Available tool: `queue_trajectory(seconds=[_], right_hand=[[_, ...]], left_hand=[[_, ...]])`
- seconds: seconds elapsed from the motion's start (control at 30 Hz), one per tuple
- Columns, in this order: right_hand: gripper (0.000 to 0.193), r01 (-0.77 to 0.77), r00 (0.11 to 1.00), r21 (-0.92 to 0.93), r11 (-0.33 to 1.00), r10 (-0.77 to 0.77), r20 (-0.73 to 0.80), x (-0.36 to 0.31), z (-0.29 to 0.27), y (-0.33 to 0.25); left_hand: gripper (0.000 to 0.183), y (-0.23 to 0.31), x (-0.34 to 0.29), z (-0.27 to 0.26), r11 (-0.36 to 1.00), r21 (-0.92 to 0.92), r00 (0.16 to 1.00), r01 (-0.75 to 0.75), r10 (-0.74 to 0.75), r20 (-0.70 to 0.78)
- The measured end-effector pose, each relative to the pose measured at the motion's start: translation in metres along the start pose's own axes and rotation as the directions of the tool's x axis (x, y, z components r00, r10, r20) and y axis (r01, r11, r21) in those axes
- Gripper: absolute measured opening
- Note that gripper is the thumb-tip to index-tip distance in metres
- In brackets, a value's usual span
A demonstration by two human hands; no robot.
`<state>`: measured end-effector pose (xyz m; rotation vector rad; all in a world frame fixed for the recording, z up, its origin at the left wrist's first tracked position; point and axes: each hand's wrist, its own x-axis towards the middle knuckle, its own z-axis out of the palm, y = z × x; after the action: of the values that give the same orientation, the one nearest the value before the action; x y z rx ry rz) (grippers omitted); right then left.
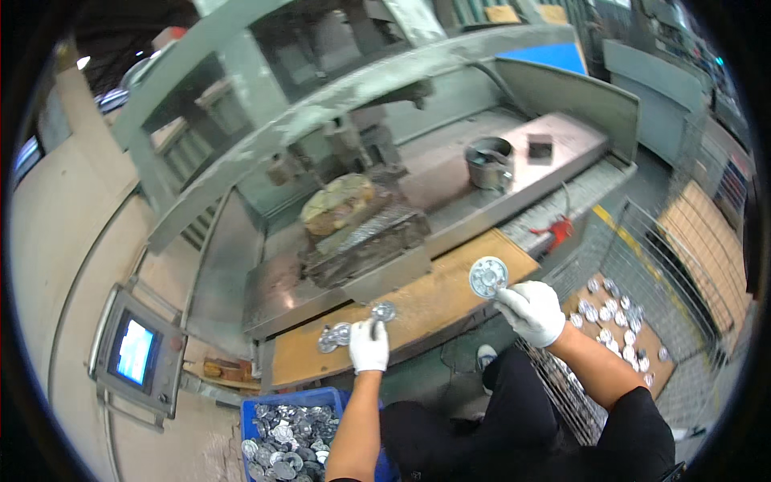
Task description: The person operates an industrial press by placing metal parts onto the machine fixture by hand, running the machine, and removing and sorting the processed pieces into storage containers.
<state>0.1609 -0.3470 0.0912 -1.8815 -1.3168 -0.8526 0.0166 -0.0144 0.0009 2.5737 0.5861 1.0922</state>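
In a white glove, my right hand [530,312] is closed on the edge of a round silver metal disc [488,277] with holes in its face, held up over the wooden board's right part. My left hand [370,345], gloved too, pinches a smaller-looking metal part [384,311] above the board. Just left of that hand, a few more round metal parts [334,337] lie on the wooden board [301,356]. Behind the board stands the machine's fixture block [365,241], with a yellowish lump [337,205] on top.
A blue bin [247,410] full of metal parts sits at lower left. On the machine bed are a metal bucket [490,165] and a small dark square block [540,149]. A control screen [135,352] stands left. At right, a wire cage [642,241] borders more discs [618,313].
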Motion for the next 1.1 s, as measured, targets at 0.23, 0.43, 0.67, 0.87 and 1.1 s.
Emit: queue_trajectory(seconds=[0.23, 0.43, 0.67, 0.87, 1.1], right_hand=[[0.011, -0.515, 0.777, -0.325, 0.793, 0.592, 0.214, -0.224, -0.023, 0.04], [0.027, -0.889, -0.058, -0.453, -0.063, 0.998, -0.025, -0.427, -0.037, 0.048], [0.065, -0.695, -0.353, -0.681, -0.232, 0.935, 0.042, -0.512, -0.048, 0.065], [0.035, -0.938, 0.111, -0.323, 0.123, 0.992, 0.056, -0.403, 0.006, 0.113], [0.027, -0.38, 0.921, 0.129, 0.916, 0.387, -0.039, -0.083, 0.04, 0.053]], left_hand=[[0.018, -0.011, 0.003, 0.0, 1.0, 0.005, 0.994, 0.015, -0.016, 0.106], [0.016, 0.0, 0.003, 0.003, 0.991, -0.042, 0.989, 0.124, -0.12, 0.08], [0.019, 0.005, 0.007, -0.016, 0.992, 0.079, 0.98, -0.103, 0.088, 0.177], [0.02, 0.048, 0.027, -0.047, 0.953, -0.051, 0.954, -0.298, 0.295, -0.056], [0.014, 0.079, 0.144, -0.072, 0.963, 0.024, 0.926, -0.267, 0.263, -0.272]])
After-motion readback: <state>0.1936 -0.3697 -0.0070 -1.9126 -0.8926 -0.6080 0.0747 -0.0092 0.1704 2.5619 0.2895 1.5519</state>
